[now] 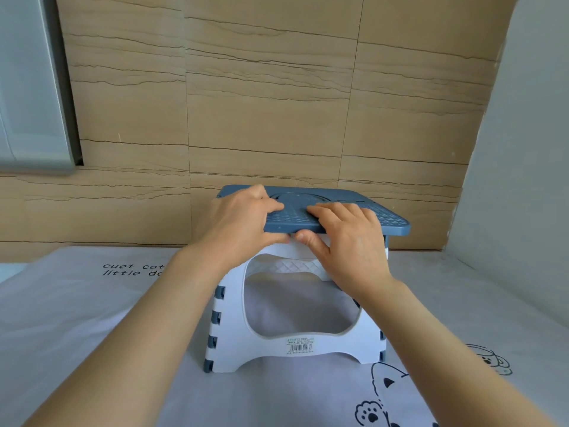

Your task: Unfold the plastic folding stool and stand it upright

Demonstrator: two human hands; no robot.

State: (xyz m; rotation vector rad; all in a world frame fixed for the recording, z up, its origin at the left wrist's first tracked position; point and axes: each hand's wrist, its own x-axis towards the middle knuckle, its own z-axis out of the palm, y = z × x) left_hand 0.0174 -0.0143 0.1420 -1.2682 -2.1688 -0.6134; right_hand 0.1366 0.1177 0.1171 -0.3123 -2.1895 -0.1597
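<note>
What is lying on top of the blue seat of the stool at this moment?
Only the two hands: the left hand and right hand grip the near edge of the blue seat, fingers on top, thumbs below. The seat parts under the hands are covered.

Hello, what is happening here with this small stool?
A person is setting up a folding stool on a printed cloth. It already stands upright on its white legs, with the blue seat on top. The left hand and right hand both grip the near edge of the seat, fingers on top and thumbs underneath, apparently pressing it flat.
</note>
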